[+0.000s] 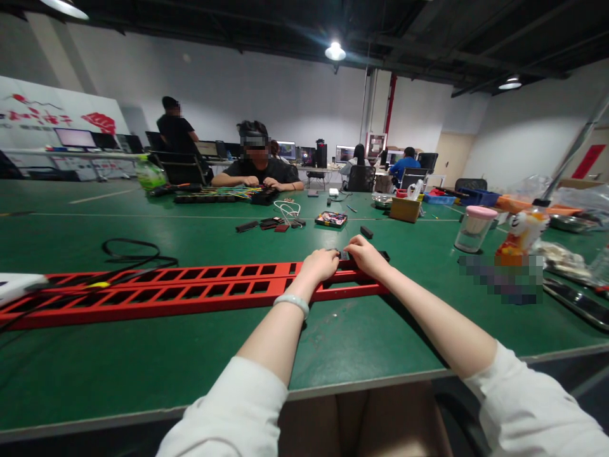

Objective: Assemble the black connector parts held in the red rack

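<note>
Two bare hands meet at the right end of a red slotted frame [257, 289] lying on a green table [190, 355]. The left hand [321, 264], a pale bangle [292, 304] at its wrist, curls at a small dark piece [343, 255] by the frame's far edge; the right hand [365, 256], fingertips bunched, reaches the same piece above the frame's right end. Whether either grip is closed on it cannot be told. The piece looks light and stiff, best pinched by its edges; the frame seems rigid and unwieldy, best steadied by its side rails. Beyond the frame, a co-worker [269, 170] sits behind coloured wires [238, 191].
</note>
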Available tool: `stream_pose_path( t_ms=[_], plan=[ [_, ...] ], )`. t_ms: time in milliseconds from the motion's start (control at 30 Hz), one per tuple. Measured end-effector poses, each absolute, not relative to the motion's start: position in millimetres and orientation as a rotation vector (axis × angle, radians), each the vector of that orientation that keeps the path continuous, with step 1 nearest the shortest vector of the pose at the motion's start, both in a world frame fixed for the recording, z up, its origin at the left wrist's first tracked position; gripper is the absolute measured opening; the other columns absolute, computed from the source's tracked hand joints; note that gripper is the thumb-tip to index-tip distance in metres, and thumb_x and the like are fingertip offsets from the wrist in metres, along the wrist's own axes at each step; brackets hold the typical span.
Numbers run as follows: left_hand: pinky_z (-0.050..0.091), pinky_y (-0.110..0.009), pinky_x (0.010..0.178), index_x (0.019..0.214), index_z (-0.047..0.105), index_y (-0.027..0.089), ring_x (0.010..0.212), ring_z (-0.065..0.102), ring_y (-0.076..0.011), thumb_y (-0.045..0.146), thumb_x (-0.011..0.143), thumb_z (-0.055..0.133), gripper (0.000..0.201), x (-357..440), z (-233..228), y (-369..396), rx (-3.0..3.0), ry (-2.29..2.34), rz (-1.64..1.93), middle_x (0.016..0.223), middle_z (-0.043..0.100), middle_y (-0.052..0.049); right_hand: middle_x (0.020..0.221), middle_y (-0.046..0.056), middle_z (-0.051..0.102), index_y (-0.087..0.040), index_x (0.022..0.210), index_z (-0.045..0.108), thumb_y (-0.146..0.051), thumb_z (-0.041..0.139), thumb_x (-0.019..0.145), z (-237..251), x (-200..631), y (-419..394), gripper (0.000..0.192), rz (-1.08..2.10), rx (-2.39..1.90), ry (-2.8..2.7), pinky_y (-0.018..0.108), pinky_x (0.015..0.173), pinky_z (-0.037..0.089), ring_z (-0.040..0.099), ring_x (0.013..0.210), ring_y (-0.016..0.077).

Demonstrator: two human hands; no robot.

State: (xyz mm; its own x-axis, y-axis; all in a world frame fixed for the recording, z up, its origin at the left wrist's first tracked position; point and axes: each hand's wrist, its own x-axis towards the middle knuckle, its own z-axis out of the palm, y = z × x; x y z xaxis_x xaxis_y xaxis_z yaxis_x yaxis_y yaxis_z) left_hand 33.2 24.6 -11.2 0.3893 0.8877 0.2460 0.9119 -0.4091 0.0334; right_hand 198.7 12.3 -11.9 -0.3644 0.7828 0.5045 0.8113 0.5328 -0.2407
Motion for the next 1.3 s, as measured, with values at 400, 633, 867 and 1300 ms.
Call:
stream_pose_path(
  t_ms=[400,633,867,1300],
  plan=[
    [0.04,-0.032,0.082,0.112,0.052,0.029,0.094,0.054,-0.0215,0.039,0.085,0.027,0.038,33.0,-11.6,23.8,-2.511,-1.643,-0.325,0.103,0.059,-0.005,0.095,0.007,0.05,-0.016,0.093,0.059,-0.017,0.038,0.081,-18.3,199.9,16.9,0.024,-0.125,-0.937,-2.09,0.026,0.078,0.042,0.049,0.088,0.015],
    [0.04,-0.031,0.081,0.112,0.053,0.029,0.094,0.054,-0.0217,0.038,0.085,0.028,0.037,33.8,-11.0,22.6,-2.494,-1.654,-0.309,0.103,0.058,-0.005,0.093,0.006,0.047,-0.017,0.093,0.054,-0.023,0.06,0.069,-21.2,200.8,19.4,0.025,-0.109,-0.831,-2.142,0.029,0.077,0.044,0.049,0.085,0.0163],
    [0.04,-0.03,0.083,0.112,0.053,0.028,0.095,0.054,-0.0204,0.038,0.085,0.029,0.037,35.0,-7.8,20.0,-2.497,-1.677,-0.3,0.104,0.059,-0.005,0.098,0.008,0.047,-0.016,0.095,0.055,-0.022,0.058,0.07,-19.2,199.1,14.4,0.027,-0.084,-0.819,-2.19,0.03,0.079,0.044,0.05,0.088,0.0167],
    [0.04,-0.029,0.081,0.113,0.051,0.028,0.095,0.054,-0.0197,0.031,0.085,0.028,0.037,33.5,-8.7,21.4,-2.517,-1.698,-0.298,0.105,0.058,-0.005,0.101,0.01,0.055,-0.016,0.111,0.055,-0.026,0.05,0.079,-14.0,197.6,5.4,0.035,-0.015,-0.745,-2.375,0.03,0.082,0.044,0.053,0.092,0.0171]
  ],
)
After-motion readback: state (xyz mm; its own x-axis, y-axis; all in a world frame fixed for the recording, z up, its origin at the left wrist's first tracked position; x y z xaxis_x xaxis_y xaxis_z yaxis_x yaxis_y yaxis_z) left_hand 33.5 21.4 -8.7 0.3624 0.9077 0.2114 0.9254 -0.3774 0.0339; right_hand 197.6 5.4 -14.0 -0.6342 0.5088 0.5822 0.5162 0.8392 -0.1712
